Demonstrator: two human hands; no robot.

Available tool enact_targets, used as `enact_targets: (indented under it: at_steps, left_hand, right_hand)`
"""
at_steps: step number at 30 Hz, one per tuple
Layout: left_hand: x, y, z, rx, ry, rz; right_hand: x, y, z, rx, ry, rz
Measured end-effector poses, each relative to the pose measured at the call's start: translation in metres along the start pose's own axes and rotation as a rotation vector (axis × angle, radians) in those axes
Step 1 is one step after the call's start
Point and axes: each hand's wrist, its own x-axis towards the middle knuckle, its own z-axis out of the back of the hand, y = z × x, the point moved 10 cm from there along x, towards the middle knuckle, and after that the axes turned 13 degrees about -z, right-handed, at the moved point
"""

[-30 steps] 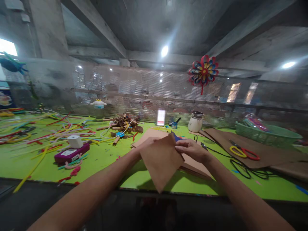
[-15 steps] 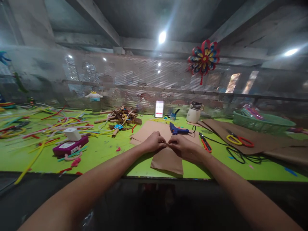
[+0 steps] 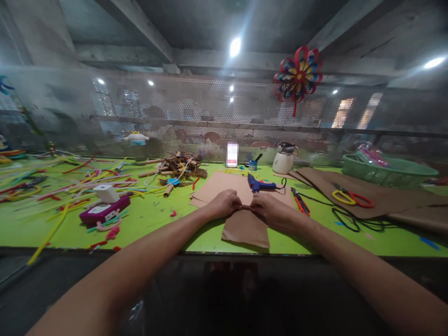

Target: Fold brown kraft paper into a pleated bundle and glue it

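Observation:
A strip of brown kraft paper (image 3: 245, 229) hangs toward me at the table's front edge, its far end rolled into a narrow edge. My left hand (image 3: 227, 203) is closed on the left end of that roll. On its right end my right hand (image 3: 268, 206) is pinched shut, a small gap from the left. Beneath and beyond both hands lie flat brown paper sheets (image 3: 213, 186). Just past my right hand, a blue glue gun (image 3: 261, 184) rests on those sheets. To its right is a red and black utility knife (image 3: 301, 201).
Scissors (image 3: 353, 196) lie on brown paper at right, before a green basket (image 3: 388, 171). A jug (image 3: 283, 158) and a blurred phone (image 3: 232, 154) stand at the back. Left are a twig pile (image 3: 178, 170), a purple box (image 3: 105, 211) and scattered pipe cleaners (image 3: 66, 186).
My right hand has shifted slightly right, away from my left, and more of the rolled paper edge shows between them. The whole view has tilted a little.

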Motion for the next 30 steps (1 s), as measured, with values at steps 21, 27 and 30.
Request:
enact_targets:
  at_steps: [21,27,30]
  left_hand:
    - [-0.009,-0.007,0.003,-0.108,0.030,-0.150]
    - [-0.005,-0.007,0.005,-0.106,0.080,-0.051]
    - [0.002,0.006,0.007,-0.203,0.087,0.107]
  right_hand:
    - [-0.026,0.013,-0.006,-0.489,-0.112,0.181]
    - [-0.027,0.019,-0.015,-0.735,-0.021,0.189]
    - [-0.026,0.025,-0.008,-0.764,-0.034,0.177]
